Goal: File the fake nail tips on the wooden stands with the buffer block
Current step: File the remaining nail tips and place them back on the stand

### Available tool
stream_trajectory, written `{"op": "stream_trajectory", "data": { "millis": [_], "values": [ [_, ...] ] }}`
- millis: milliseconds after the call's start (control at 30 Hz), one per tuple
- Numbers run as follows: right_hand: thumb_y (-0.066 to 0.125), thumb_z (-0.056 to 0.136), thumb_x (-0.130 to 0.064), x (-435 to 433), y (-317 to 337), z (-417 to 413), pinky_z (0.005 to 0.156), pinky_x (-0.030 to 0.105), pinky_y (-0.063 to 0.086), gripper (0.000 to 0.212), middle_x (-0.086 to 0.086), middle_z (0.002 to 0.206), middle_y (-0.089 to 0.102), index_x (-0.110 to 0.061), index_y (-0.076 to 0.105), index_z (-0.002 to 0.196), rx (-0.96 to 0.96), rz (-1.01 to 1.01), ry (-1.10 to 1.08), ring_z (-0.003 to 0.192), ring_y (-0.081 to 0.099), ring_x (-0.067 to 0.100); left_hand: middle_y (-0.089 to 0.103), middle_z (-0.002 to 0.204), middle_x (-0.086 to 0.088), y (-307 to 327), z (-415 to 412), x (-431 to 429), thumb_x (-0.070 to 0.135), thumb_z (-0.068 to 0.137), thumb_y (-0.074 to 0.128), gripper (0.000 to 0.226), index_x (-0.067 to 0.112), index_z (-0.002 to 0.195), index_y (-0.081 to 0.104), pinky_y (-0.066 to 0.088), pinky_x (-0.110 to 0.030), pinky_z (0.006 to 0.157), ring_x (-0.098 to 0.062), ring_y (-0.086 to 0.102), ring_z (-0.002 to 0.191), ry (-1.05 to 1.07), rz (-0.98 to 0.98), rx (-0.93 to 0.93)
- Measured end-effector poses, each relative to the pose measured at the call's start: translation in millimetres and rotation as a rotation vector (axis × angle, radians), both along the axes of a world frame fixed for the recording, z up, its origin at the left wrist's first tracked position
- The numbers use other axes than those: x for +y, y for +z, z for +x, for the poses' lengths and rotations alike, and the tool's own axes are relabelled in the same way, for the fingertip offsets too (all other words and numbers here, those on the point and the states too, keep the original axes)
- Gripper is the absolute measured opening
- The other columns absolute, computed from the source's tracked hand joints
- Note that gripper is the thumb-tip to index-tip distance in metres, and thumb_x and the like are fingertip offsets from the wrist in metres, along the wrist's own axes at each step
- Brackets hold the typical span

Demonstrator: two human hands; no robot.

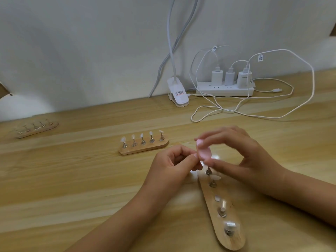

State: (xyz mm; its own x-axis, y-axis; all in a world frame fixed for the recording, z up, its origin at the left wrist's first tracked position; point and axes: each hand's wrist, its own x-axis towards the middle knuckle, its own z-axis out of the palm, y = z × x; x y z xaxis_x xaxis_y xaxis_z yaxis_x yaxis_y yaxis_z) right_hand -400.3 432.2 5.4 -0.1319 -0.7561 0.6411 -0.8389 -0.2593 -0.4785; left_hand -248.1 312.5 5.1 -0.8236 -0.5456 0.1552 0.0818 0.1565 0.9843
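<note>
A wooden stand (234, 233) runs toward me at the lower right, with several metal posts carrying pale nail tips (215, 177). My right hand (241, 157) pinches a pink buffer block (204, 151) between thumb and fingers above the stand's far end. My left hand (172, 164) has its fingers curled and pinches at the farthest nail tip, right beside the block; that tip is mostly hidden by my fingers. A second stand (143, 149) with several upright tips lies behind my hands, and a third stand (36, 130) sits far left.
A white power strip (225, 89) with three chargers and looping white cables (254, 113) lies at the back right by the wall. A white clip lamp base (179, 95) stands next to it. Everything rests on a light wooden table (72, 179).
</note>
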Motion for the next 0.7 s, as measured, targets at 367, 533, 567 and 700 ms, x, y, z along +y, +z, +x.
{"op": "stream_trajectory", "data": {
  "millis": [367, 533, 567, 700],
  "values": [
    [0.066, 0.086, -0.039, 0.4, -1.3, -0.2, 0.098, 0.038, 0.037, 0.027, -0.016, 0.120, 0.063, -0.022, 0.067, 0.107, 0.092, -0.011, -0.018, 0.115, 0.057, 0.006, 0.069, 0.067, 0.005, -0.6, 0.4, -0.8, 0.013, 0.087, 0.066, 0.012, 0.017, 0.076, 0.069, 0.049, -0.013, 0.067, -0.003, 0.063, 0.067, 0.003, -0.006, 0.003],
    [0.069, 0.085, -0.038, 0.9, -2.7, 0.3, 0.097, 0.038, 0.039, 0.028, -0.014, 0.118, 0.063, -0.021, 0.065, 0.106, 0.063, -0.012, 0.012, 0.114, 0.058, 0.007, 0.070, 0.068, 0.003, -1.0, -1.1, -0.5, 0.019, 0.081, 0.066, 0.008, 0.020, 0.074, 0.070, 0.051, -0.015, 0.069, -0.005, 0.064, 0.068, 0.012, 0.007, 0.000],
    [0.069, 0.084, -0.039, 0.4, -2.4, 0.1, 0.098, 0.039, 0.039, 0.028, -0.015, 0.118, 0.063, -0.022, 0.065, 0.106, 0.044, -0.009, 0.003, 0.114, 0.058, 0.006, 0.070, 0.068, 0.003, -1.5, -1.2, -0.7, 0.019, 0.080, 0.066, 0.009, 0.021, 0.073, 0.070, 0.051, -0.016, 0.069, -0.005, 0.064, 0.068, 0.017, 0.010, -0.001],
    [0.069, 0.083, -0.038, 0.0, -0.2, -0.3, 0.099, 0.037, 0.044, 0.030, -0.013, 0.115, 0.065, -0.022, 0.064, 0.108, -0.119, 0.016, 0.034, 0.114, 0.060, 0.011, 0.071, 0.070, 0.002, -3.4, -1.0, -1.3, 0.021, 0.082, 0.067, 0.007, 0.021, 0.076, 0.070, 0.052, -0.021, 0.073, -0.007, 0.065, 0.071, 0.013, -0.001, -0.007]
  ]
}}
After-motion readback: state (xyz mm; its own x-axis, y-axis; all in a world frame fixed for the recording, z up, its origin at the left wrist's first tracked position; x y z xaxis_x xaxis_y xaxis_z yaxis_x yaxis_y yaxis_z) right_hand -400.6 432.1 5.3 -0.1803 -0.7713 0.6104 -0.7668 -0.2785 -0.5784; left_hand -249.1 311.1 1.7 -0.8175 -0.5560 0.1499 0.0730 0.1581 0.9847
